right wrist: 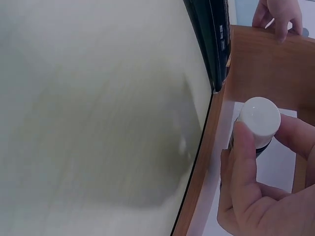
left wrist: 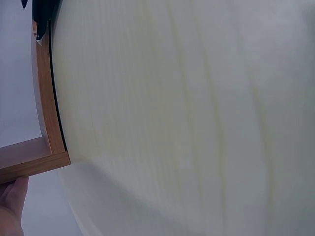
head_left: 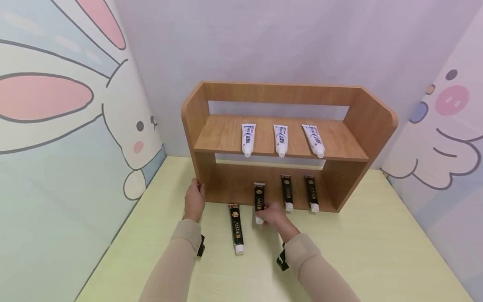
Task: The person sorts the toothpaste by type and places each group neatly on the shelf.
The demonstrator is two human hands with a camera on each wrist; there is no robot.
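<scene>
My right hand (head_left: 272, 214) pinches a black toothpaste tube (head_left: 259, 197) near its white cap, at the front of the lower shelf (head_left: 234, 184). In the right wrist view the thumb and fingers sit around that white cap (right wrist: 260, 117). My left hand (head_left: 194, 200) grips the front edge of the left side panel of the wooden shelf unit (head_left: 192, 126); the left wrist view shows only part of this hand (left wrist: 14, 206). Between the hands another black tube (head_left: 236, 228) lies on the table, its printed end by the shelf's front edge.
Two more black tubes (head_left: 286, 193) (head_left: 311, 193) lie on the lower shelf, to the right. Three white toothpaste tubes (head_left: 247, 139) lie spaced along the upper shelf (head_left: 222, 134), caps at its front edge. Cartoon-printed walls (head_left: 75, 201) flank the pale yellow table (head_left: 377, 251).
</scene>
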